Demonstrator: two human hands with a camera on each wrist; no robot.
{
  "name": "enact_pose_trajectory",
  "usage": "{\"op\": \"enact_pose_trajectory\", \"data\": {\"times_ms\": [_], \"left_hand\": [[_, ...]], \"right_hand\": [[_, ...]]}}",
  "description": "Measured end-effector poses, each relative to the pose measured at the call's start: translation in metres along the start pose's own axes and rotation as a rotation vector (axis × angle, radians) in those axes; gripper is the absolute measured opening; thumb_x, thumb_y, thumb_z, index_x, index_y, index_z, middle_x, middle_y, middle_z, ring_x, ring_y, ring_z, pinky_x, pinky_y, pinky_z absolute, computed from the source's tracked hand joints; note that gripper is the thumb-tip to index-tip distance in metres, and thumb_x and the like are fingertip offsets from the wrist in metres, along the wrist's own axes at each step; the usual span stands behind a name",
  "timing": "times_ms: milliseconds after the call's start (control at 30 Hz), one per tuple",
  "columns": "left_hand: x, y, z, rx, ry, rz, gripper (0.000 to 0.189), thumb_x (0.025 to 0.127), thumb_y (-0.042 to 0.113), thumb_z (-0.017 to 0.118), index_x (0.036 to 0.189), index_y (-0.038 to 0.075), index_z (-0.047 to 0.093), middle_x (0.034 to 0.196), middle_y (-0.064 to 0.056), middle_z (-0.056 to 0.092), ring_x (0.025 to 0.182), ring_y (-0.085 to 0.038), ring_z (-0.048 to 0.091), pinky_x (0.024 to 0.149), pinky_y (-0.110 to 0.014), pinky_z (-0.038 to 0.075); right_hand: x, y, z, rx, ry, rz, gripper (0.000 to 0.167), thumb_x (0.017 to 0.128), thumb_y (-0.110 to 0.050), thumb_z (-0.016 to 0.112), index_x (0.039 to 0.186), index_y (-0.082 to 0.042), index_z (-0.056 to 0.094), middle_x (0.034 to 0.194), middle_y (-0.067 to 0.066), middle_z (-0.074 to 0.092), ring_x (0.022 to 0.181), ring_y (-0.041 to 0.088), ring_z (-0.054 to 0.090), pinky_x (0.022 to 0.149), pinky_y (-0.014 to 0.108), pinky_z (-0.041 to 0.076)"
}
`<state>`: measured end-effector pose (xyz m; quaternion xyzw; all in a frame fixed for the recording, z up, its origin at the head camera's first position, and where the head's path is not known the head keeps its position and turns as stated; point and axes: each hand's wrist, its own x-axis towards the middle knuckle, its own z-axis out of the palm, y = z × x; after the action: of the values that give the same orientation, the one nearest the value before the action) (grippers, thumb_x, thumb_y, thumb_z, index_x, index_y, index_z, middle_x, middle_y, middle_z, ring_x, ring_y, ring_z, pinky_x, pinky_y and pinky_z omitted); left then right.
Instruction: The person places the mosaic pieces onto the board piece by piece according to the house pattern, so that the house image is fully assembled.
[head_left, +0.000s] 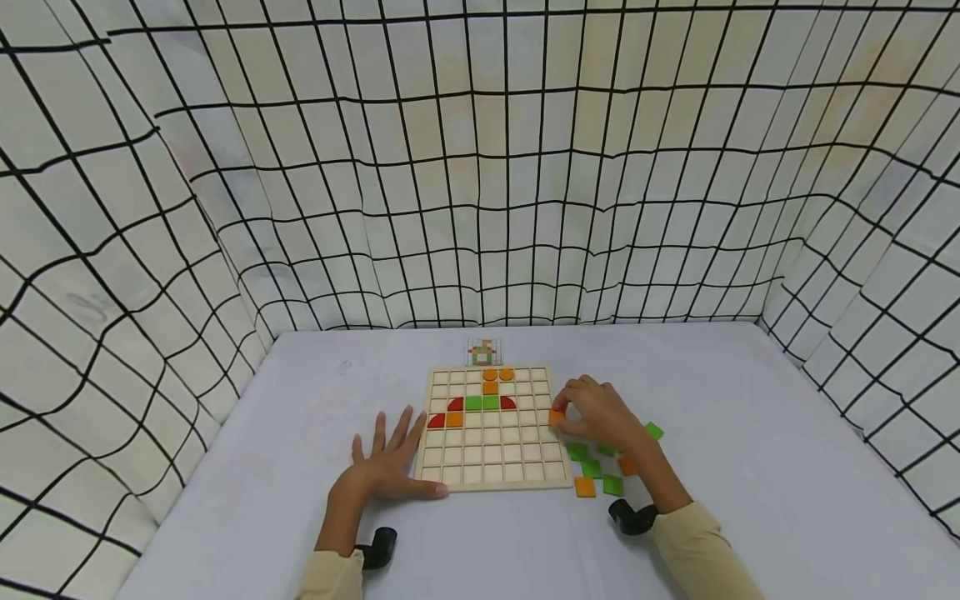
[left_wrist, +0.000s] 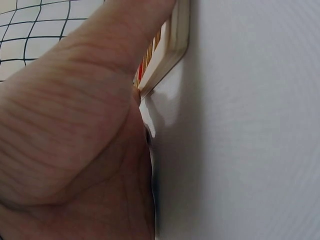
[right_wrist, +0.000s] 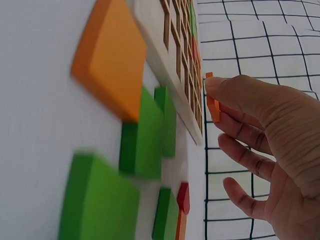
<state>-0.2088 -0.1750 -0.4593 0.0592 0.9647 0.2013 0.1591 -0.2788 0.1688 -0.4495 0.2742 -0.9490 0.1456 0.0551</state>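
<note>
A wooden grid board point(head_left: 495, 454) lies on the white table. Red quarter-round tiles point(head_left: 456, 405), green square tiles point(head_left: 482, 403), orange square tiles point(head_left: 454, 420) and two orange round tiles point(head_left: 498, 375) sit in its upper cells. My left hand point(head_left: 386, 467) is spread flat at the board's lower left corner, its thumb along the front edge. Over the board's right edge, my right hand point(head_left: 596, 410) pinches an orange square tile point(right_wrist: 215, 107) between thumb and forefinger, the other fingers loosely bent.
Loose green tiles point(head_left: 592, 469) and orange tiles point(head_left: 585, 487) lie right of the board, some under the right forearm. A small pattern card point(head_left: 483, 352) lies behind the board. Black-lined white netting walls point(head_left: 510, 208) surround the table point(head_left: 247, 467) at the back and sides.
</note>
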Motion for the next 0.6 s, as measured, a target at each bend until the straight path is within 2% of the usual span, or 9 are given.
{"op": "enact_pose_trajectory", "data": {"times_ms": [167,400,600], "left_hand": [[-0.001,0.000,0.000,0.004,-0.009,-0.004,0.126,0.065,0.070,0.076,0.158,0.016,0.011,0.166,-0.013,-0.005,0.147,-0.047,-0.018,0.107,-0.075,-0.009],[0.002,-0.001,0.001,0.009,-0.012,-0.008,0.127,0.065,0.072,0.075,0.159,0.017,0.010,0.166,-0.012,-0.005,0.147,-0.046,-0.018,0.108,-0.075,-0.009],[0.002,-0.002,0.000,0.006,-0.001,-0.005,0.127,0.064,0.071,0.076,0.158,0.017,0.011,0.166,-0.012,-0.005,0.147,-0.046,-0.019,0.108,-0.075,-0.009]], "right_hand": [[0.012,-0.016,0.008,0.031,-0.040,0.020,0.019,0.082,-0.036,0.077,0.092,-0.021,0.071,0.099,-0.006,0.066,0.100,0.017,0.055,0.087,0.049,0.046],[0.027,-0.031,0.021,0.030,-0.015,-0.029,0.019,0.083,-0.036,0.077,0.092,-0.021,0.072,0.099,-0.006,0.067,0.101,0.017,0.056,0.086,0.049,0.048],[0.038,-0.045,0.026,0.051,-0.026,-0.051,0.022,0.084,-0.038,0.076,0.095,-0.019,0.072,0.102,-0.004,0.067,0.106,0.019,0.057,0.086,0.048,0.048]]}}
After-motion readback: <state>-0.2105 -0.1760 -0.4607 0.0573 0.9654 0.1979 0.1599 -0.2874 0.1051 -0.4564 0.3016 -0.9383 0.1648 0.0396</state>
